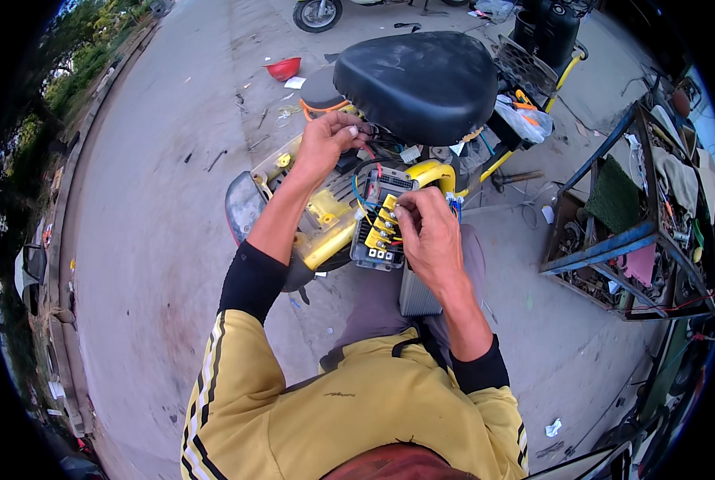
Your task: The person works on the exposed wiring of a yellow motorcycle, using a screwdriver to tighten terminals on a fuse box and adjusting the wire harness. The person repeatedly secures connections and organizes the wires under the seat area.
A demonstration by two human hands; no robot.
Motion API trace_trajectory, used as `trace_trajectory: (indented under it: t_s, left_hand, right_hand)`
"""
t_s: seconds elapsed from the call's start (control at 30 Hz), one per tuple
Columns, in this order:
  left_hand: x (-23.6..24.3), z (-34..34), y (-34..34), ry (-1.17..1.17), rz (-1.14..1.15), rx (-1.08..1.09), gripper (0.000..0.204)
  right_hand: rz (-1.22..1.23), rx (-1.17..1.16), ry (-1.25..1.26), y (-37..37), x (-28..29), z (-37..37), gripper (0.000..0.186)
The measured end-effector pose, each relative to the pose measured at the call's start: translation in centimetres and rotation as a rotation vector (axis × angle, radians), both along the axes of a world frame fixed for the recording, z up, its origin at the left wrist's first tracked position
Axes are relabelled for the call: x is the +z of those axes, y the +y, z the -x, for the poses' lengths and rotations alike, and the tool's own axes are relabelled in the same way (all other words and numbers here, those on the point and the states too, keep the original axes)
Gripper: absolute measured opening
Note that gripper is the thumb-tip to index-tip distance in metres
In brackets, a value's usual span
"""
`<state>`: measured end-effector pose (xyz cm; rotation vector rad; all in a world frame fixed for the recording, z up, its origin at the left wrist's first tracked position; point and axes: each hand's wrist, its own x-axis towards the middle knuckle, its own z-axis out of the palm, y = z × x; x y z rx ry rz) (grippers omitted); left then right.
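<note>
A dark motor controller (365, 254) with a row of yellow screw terminals (381, 232) sits above my lap, tilted against the yellow scooter frame (330, 245). My right hand (436, 238) is closed at its right side, thumb and fingers gripping by the yellow terminals. Beyond it, my left hand (329, 146) reaches to the wires (383, 142) under the raised black seat (417, 84). Its fingers are pinched together; what they hold is hidden. Blue, red and yellow leads run around the controller. Below my right hand lies a grey finned metal box (418, 296).
A blue metal rack (605, 250) full of scrap parts stands at right. A hammer (519, 178) lies on the concrete near the scooter. A red bowl (284, 69) and loose tools (217, 160) lie at the far left. A plastic bag (522, 120) rests right of the seat.
</note>
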<state>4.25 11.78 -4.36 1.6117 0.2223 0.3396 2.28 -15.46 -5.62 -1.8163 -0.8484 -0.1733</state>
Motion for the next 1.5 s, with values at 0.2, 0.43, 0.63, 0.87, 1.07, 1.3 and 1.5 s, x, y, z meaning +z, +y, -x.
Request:
trace_trajectory:
  t_s: [0.2,0.43,0.63,0.87,1.07,1.3,1.5]
  left_hand:
    - [0.8,0.4,-1.4,-0.046,-0.067,-0.082,0.017]
    - [0.8,0.7,-1.4,-0.063,-0.045,-0.08,0.017]
    - [-0.1,0.1,-0.1,0.026,-0.041,0.062,0.016]
    - [0.5,0.5,-0.8,0.007,-0.053,0.011,0.016]
    - [1.1,1.1,-1.8,-0.031,-0.172,-0.123,0.016]
    - [1.1,1.6,-2.8,-0.056,-0.294,-0.195,0.018]
    - [1.5,1.9,-3.8,-0.04,-0.366,-0.247,0.016]
  right_hand:
    - [0.045,-0.013,-0.043,-0.3,-0.1,0.0,0.014]
    - [0.053,-0.005,0.046,-0.6,0.3,0.1,0.015]
    - [-0.023,0.033,-0.073,-0.1,0.2,-0.2,0.015]
    - [0.04,0.027,-0.033,-0.2,0.1,-0.1,0.014]
    - [-0.041,0.088,0.115,-0.7,0.5,-0.1,0.013]
    - [-0.043,0.074,-0.107,-0.3,-0.3,-0.7,0.015]
    - [-0.212,0.015,0.11,-0.3,-0.7,-0.4,0.018]
